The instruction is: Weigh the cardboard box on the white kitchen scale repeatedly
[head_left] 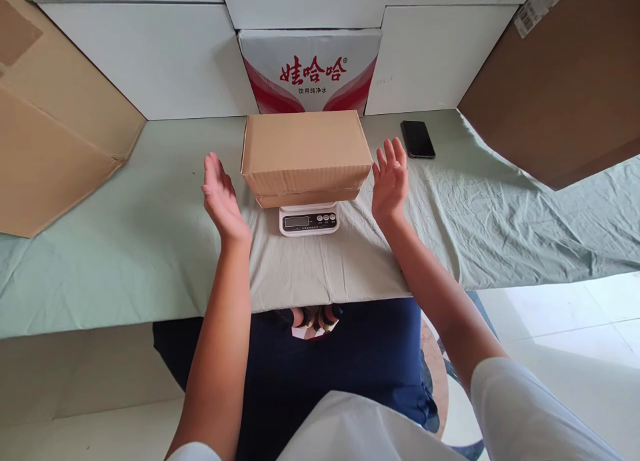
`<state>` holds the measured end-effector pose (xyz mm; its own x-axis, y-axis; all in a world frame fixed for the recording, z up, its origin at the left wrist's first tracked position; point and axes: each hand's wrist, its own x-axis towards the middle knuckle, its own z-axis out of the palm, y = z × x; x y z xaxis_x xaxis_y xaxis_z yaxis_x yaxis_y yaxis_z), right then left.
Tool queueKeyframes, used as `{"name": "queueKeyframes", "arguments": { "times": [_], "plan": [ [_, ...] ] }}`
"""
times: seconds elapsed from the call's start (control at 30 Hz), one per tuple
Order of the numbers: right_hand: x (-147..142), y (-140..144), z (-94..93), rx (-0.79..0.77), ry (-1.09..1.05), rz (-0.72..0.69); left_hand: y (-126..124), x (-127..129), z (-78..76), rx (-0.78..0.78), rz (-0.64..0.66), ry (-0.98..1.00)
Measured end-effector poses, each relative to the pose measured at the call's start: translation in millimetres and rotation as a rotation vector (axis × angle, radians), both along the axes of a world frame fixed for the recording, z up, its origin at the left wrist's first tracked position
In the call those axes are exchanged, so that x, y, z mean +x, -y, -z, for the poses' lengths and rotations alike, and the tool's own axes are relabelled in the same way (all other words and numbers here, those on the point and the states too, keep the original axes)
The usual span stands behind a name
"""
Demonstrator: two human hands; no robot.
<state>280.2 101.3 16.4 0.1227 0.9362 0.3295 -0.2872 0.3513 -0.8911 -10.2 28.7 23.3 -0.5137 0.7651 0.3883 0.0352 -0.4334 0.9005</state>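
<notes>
Head view of a weighing station. A closed brown corrugated cardboard box [307,153], rectangular and lying flat, sits on the platform of a small white digital kitchen scale [309,221], which stands on a table draped in a pale green wrinkled cloth [150,247]. The box overhangs the scale on both sides, so that only the front panel, with its dark display and buttons, shows; the reading is too small to make out.

The left hand [221,197] and the right hand [389,179] flank the box, palms turned inward toward it, fingers extended and loosely spread. Each hand stands just beside an end of the box with a visible gap, neither touching it nor holding anything.

Judged from this arrangement, the box is already placed on the scale and bears on it freely, which is the condition for a valid reading; taking the reading and lifting the box off appear to be what is left.

Behind the box a white carton with red lettering [310,71] leans against the white wall; a black smartphone [417,139] lies face up on the cloth to the right, and large brown cardboard sheets [55,121] frame both sides
</notes>
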Motion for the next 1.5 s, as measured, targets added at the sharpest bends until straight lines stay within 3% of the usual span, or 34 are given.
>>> {"name": "queueKeyframes", "arguments": {
  "times": [0.17,0.5,0.8,1.03,1.2,1.33,1.4,1.5],
  "plan": [
    [-1.7,0.6,0.3,-0.007,0.0,-0.002,-0.2,-1.3,2.8,-0.004,-0.014,-0.043],
    [1.0,-1.7,4.8,0.022,0.054,-0.04,-9.6,-19.1,26.0,0.074,0.097,-0.067],
    [-19.5,14.1,2.0,-0.002,0.115,-0.169,4.1,14.0,9.3,0.041,0.254,-0.062],
    [-31.3,21.3,1.8,0.032,0.183,-0.163,3.2,20.0,6.2,0.078,0.244,-0.139],
    [-43.9,-2.6,-20.7,0.131,0.215,-0.111,-24.4,8.8,-9.9,0.094,0.231,-0.081],
    [-58.1,-44.7,-41.6,0.19,0.243,-0.064,-72.0,-4.0,-30.8,0.036,0.239,-0.072],
    [-63.3,-68.5,-42.3,0.206,0.232,-0.049,-100.5,-7.1,-34.4,0.0,0.237,-0.069],
    [-68.3,-97.1,-30.9,0.186,0.131,-0.055,-136.8,-7.1,-26.6,-0.029,0.235,-0.029]
  ]
}}
